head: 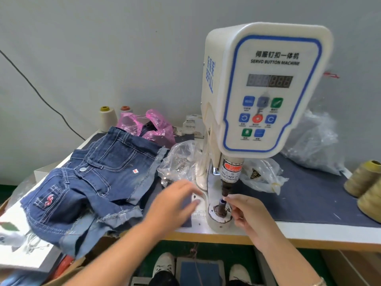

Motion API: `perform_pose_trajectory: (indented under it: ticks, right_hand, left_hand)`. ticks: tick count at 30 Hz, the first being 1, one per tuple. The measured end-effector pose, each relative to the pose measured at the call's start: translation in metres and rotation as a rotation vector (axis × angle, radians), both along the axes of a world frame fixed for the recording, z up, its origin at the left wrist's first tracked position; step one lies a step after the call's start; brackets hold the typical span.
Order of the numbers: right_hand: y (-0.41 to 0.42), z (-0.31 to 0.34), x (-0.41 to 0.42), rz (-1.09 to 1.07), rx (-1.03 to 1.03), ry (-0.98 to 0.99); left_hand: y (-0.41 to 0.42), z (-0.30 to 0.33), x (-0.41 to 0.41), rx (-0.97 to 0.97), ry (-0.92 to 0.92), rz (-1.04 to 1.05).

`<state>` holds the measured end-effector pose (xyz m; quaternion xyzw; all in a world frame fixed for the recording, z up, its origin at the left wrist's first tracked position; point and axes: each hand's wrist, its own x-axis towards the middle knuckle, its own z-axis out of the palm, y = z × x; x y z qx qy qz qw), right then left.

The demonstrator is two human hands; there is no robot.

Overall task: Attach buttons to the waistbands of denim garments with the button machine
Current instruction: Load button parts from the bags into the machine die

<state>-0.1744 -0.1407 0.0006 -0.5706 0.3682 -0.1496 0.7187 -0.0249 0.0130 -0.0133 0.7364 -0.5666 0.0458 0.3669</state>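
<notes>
Head view: white button machine point(266, 87) reads "SERVO BUTTON MACHINE".

a table point(309, 229) carries the button machine point(266, 89), denim shorts point(86, 182), plastic bags point(179, 162) and thread cones point(365, 178).

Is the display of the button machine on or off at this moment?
Cannot tell for sure. The display on the button machine shows only faint 888 segment shapes, none clearly lit; it looks off, but glare may hide dim digits.

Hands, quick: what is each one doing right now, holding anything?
Left hand: open, blurred, fingers spread over the table left of the button machine, holding nothing.
Right hand: fingertips pinch a small piece at the machine's lower die.
</notes>
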Motion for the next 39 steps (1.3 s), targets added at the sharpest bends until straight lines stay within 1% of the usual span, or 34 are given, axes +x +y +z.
perform_pose_trajectory:
  ticks: [2, 5, 8, 11, 19, 23, 26, 28, 30, 34, 39]
  right_hand:
    - [-0.001, -0.001, -0.001, -0.005, 0.02, -0.03]
    - [-0.001, -0.002, -0.001, -0.003, 0.003, -0.044]
    - [0.002, -0.006, 0.001, -0.045, -0.012, -0.031]
    - [0.003, -0.009, 0.002, -0.071, -0.038, -0.002]
    - [0.002, -0.011, 0.004, -0.044, -0.11, 0.024]
    - [-0.006, -0.016, 0.004, -0.011, -0.19, -0.02]
    - [-0.018, -0.026, 0.001, -0.128, -0.346, -0.094]
    - [-0.024, -0.034, -0.003, -0.146, -0.422, -0.117]
    - [-0.028, -0.041, -0.004, -0.115, -0.435, -0.132]
    - [-0.028, -0.047, -0.001, -0.066, -0.526, -0.114]
    - [-0.029, -0.052, -0.001, -0.049, -0.573, -0.129]
  left_hand:
    - [-0.019, -0.007, -0.029, -0.055, 0.14, -0.017]
    - [-0.036, -0.016, -0.048, -0.147, 0.25, 0.016]
    - [-0.042, -0.021, -0.053, -0.25, 0.281, 0.049]
    - [-0.046, -0.025, -0.057, -0.311, 0.31, 0.086]
    - [-0.051, -0.024, -0.058, -0.357, 0.377, 0.102]
    - [-0.051, -0.022, -0.049, -0.29, 0.396, 0.082]
    - [-0.048, -0.015, -0.037, -0.186, 0.39, 0.076]
    - [-0.046, -0.01, -0.031, -0.107, 0.379, 0.056]
    - [-0.046, -0.003, -0.028, -0.021, 0.355, 0.038]
    - [-0.048, 0.008, -0.025, 0.112, 0.295, 0.015]
    - [-0.049, 0.021, -0.022, 0.224, 0.233, 0.006]
